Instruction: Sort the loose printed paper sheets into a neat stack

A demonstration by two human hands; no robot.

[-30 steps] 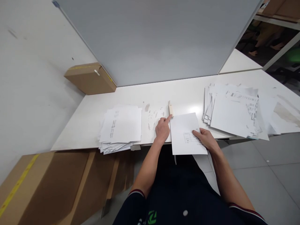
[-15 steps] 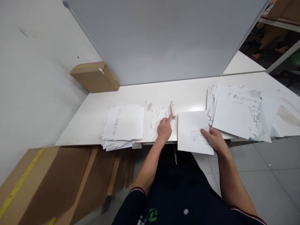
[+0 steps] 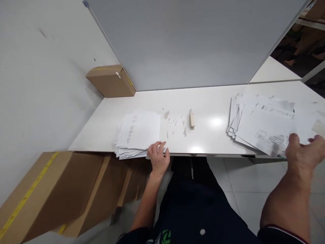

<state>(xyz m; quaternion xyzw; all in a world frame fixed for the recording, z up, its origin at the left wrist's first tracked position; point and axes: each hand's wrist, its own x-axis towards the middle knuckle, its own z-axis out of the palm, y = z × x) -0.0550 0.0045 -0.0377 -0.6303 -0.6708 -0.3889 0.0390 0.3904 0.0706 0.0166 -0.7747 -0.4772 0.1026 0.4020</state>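
My left hand (image 3: 159, 158) is at the near right corner of the left stack of papers (image 3: 139, 130), its fingers bent and apart. Whether the fingertips touch the lowest sheets I cannot tell. My right hand (image 3: 304, 150) is at the near right edge of the loose pile of papers (image 3: 264, 123), thumb and fingers apart, with nothing seen between them. A sheet with a printed block (image 3: 270, 139) lies on that pile. Between the two heaps a small beige stapler (image 3: 192, 121) rests on the white table (image 3: 208, 98).
A grey panel (image 3: 182, 44) stands along the table's back edge. One cardboard box (image 3: 111, 81) sits at the back left corner. Larger cardboard boxes (image 3: 58, 189) with yellow tape stand below on the left. Tiled floor (image 3: 241, 176) shows at the front right.
My right hand has moved right to the loose pile and let go of the printed paper, which now lies there. My left hand has left the stapler for the left stack.
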